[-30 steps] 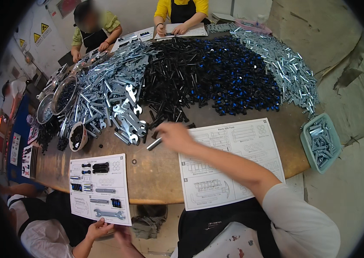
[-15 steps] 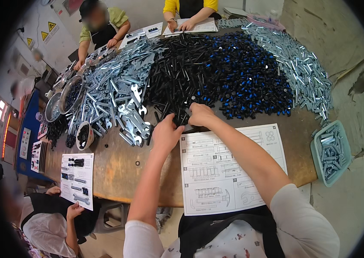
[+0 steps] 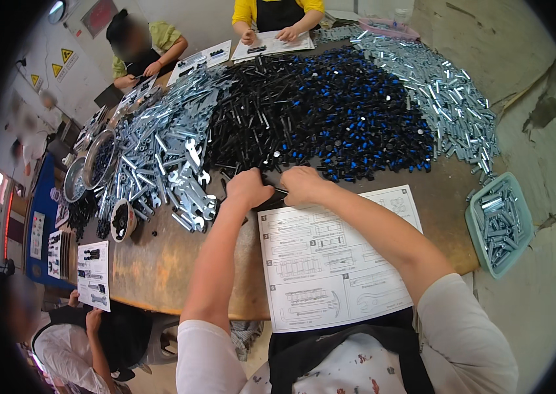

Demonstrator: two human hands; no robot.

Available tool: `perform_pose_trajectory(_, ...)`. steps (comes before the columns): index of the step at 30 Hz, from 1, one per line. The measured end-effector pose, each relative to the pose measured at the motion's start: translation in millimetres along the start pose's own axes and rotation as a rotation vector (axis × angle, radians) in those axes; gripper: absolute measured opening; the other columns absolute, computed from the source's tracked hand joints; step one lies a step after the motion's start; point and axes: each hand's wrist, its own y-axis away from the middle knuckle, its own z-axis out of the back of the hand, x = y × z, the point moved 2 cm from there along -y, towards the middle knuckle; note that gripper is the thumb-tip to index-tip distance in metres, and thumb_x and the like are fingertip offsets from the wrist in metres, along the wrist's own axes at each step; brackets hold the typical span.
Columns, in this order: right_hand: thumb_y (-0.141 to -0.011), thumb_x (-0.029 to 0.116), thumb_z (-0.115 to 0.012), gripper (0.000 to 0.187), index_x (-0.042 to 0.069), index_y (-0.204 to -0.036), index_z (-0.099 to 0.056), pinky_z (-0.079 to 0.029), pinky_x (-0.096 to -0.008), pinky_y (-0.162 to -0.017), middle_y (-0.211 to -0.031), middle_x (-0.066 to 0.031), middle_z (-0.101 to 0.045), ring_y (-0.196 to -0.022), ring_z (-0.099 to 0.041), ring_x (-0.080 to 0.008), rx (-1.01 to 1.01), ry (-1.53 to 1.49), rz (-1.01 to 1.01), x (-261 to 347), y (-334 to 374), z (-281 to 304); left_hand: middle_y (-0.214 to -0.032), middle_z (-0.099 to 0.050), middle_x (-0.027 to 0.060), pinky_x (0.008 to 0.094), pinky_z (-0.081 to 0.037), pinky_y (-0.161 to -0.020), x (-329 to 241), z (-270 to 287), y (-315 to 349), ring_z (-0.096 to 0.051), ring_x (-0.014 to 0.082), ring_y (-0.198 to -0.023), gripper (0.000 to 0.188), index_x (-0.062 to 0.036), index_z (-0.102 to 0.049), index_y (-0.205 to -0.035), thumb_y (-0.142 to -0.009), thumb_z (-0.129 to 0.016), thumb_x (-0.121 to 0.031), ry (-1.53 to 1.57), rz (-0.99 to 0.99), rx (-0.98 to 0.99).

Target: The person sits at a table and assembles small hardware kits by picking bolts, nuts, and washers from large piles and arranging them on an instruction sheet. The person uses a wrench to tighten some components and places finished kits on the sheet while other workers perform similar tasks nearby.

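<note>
At the near edge of a heap of long black bolts (image 3: 252, 108), my left hand (image 3: 249, 189) and my right hand (image 3: 304, 186) work side by side with fingers curled in. Dark, slim pieces, apparently black bolts (image 3: 277, 192), show in the narrow gap between them. My fingertips point away and hide most of what they grip. Under my right forearm lies a white sheet with line drawings of parts (image 3: 304, 289), its near end by my apron. To the right, the heap runs into short black bolts with blue patches (image 3: 370, 125).
Open-end wrenches (image 3: 189, 194) and silvery parts pile up left, near a small bowl (image 3: 122, 220) and round metal pans (image 3: 99, 159). Silvery sleeves (image 3: 452, 111) heap at far right; a pale green bin (image 3: 521, 246) stands nearer. Co-workers sit at the far side and left, one holding a parts board (image 3: 94, 276).
My view has shifted slightly, moving the scene leftward. My hands have drawn back a little from the black heap. The left co-worker's board has shifted, and the far co-workers' hands have moved.
</note>
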Motion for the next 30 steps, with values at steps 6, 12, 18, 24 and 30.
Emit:
perform_pose_trajectory(6, -0.073, 0.017, -0.072, 0.023, -0.002, -0.086, -0.074, -0.055, -0.0324, -0.060, -0.071, -0.0138, -0.070, -0.062, -0.070, -0.0210, -0.133, -0.438, -0.151, -66.2, 90.7, 59.3, -0.074, -0.067, 0.0111, 0.0310, -0.049, -0.056, 30.0, 11.4, 29.2, -0.062, 0.0191, -0.060, 0.020, -0.0030, -0.060, -0.096, -0.082, -0.063, -0.017, 0.923, -0.063, -0.167)
perform_pose_trajectory(12, -0.077, 0.011, -0.074, 0.023, -0.004, -0.094, -0.073, -0.051, -0.0264, -0.058, -0.070, -0.0089, -0.069, -0.059, -0.065, -0.0130, -0.445, -0.464, -0.319, -122.2, 209.3, 80.9, -0.085, -0.070, 0.0064, 0.0242, -0.049, -0.056, -99.0, -25.6, 72.7, -0.068, 0.0128, -0.073, 0.017, -0.0095, -0.055, -0.104, -0.088, -0.061, -0.009, 1.318, -0.312, 0.281)
perform_pose_trajectory(18, -0.078, 0.014, -0.073, 0.019, 0.003, -0.093, -0.073, -0.052, -0.0361, -0.062, -0.078, -0.0127, -0.069, -0.068, -0.067, -0.0282, -0.572, -0.268, -0.235, -113.8, 251.9, 51.3, -0.085, -0.067, 0.0075, 0.0311, -0.051, -0.066, -161.3, -71.3, 90.8, -0.067, 0.0211, -0.075, 0.026, -0.0053, -0.057, -0.103, -0.084, -0.072, -0.015, 0.800, -0.598, 0.115)
perform_pose_trajectory(24, -0.079, 0.012, -0.075, 0.019, 0.007, -0.096, -0.070, -0.051, -0.0382, -0.059, -0.079, -0.0082, -0.064, -0.066, -0.065, -0.0282, -0.688, -0.087, -0.088, -104.8, 258.1, 15.7, -0.102, -0.063, 0.0142, 0.0403, -0.051, -0.077, -162.9, -67.1, 98.5, -0.063, 0.0320, -0.091, 0.052, -0.0018, -0.058, -0.106, -0.074, -0.083, -0.034, 0.363, -0.696, -0.334)
perform_pose_trajectory(30, -0.077, 0.014, -0.076, 0.025, 0.010, -0.100, -0.067, -0.050, -0.0343, -0.055, -0.079, -0.0039, -0.060, -0.066, -0.064, -0.0237, -0.709, 0.091, -0.015, -109.5, 251.4, 2.0, -0.105, -0.062, 0.0152, 0.0398, -0.053, -0.075, -166.6, -65.5, 102.9, -0.065, 0.0295, -0.086, 0.065, 0.0021, -0.059, -0.113, -0.070, -0.085, -0.040, 0.461, -0.415, -0.199)
